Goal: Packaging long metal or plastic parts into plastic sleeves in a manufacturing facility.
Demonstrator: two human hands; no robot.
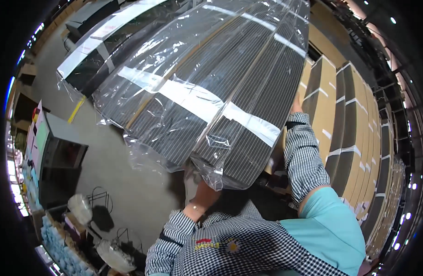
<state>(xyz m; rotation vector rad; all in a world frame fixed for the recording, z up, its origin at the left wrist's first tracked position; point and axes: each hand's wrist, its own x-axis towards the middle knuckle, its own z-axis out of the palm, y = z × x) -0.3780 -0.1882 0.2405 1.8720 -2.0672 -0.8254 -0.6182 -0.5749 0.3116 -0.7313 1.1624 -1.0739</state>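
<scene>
A large bundle of dark, finely striped long panels (262, 96) lies in front of me, wrapped in clear plastic film with white strips across it. Its near end slopes toward my body. My left hand (206, 195) grips the bundle's near end from below, its fingertips hidden by the film and panels. Along the bundle's right edge is my right hand (296, 106), mostly covered by that edge, so its fingers do not show. Loose film (216, 172) hangs in folds over the near corner, just above my left hand.
On the right stand long rows of tan and dark panels (345, 133) banded with white strips. A dark box-like cabinet (64, 156) stands at left. Below it are film-wrapped stools (80, 209) and a carton of light blue pieces (59, 244). Grey floor (105, 156) shows between.
</scene>
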